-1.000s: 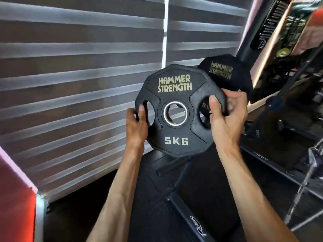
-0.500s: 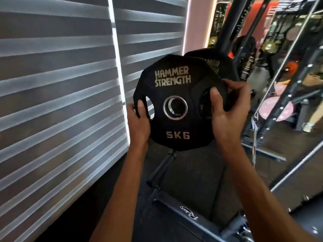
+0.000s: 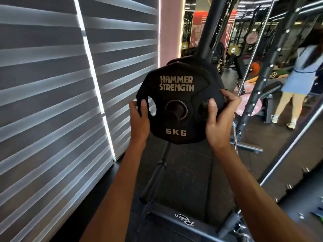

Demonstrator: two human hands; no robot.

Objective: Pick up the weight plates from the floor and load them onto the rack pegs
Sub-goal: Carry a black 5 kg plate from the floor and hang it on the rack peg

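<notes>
A black 5 kg Hammer Strength weight plate (image 3: 176,98) is upright in front of me, held at both side grip holes. My left hand (image 3: 139,119) grips its left edge and my right hand (image 3: 218,121) grips its right edge. A black rack peg (image 3: 173,113) pokes through the plate's centre hole. Directly behind it a second black plate (image 3: 201,65) hangs on the same peg, against the rack's black upright post (image 3: 208,32). A lower, bare peg (image 3: 155,179) juts out below the plate.
Striped window blinds (image 3: 52,102) close off the left side. The rack's base bar (image 3: 183,222) lies on the dark rubber floor. To the right stand a slanted cable-machine frame (image 3: 258,84) and a mirror showing a person in blue (image 3: 300,75).
The view swung right and closer to the rack. The plate moved toward the post, and the peg now shows through its centre hole, where blinds showed before.
</notes>
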